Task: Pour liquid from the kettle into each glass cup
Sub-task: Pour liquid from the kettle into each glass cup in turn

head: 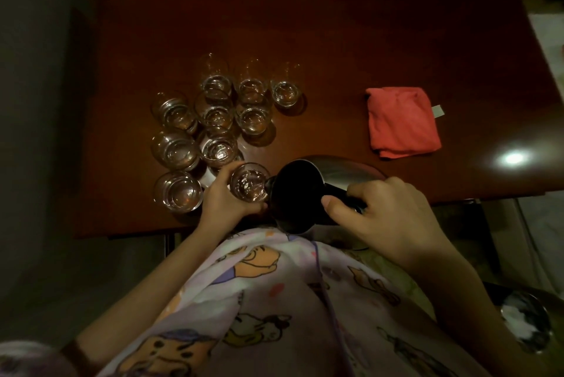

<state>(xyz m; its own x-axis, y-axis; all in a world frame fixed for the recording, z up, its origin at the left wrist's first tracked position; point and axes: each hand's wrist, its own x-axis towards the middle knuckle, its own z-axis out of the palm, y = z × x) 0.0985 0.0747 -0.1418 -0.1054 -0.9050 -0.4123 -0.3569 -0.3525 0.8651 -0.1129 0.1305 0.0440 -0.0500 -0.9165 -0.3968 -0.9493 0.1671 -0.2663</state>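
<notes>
A dark metal kettle (297,193) is tilted to the left near the table's front edge, its spout against the rim of a glass cup (248,182). My right hand (384,211) grips the kettle's black handle. My left hand (224,196) wraps around that cup from the left and below; liquid glints inside it. Several more glass cups (213,120) stand in a cluster behind and to the left, most showing liquid.
A folded red cloth (401,121) lies on the dark wooden table (335,50) to the right. A round metal lid (345,173) sits just behind the kettle. A bright lamp reflection (514,158) marks the table's right side. A shiny round object (526,321) is at lower right.
</notes>
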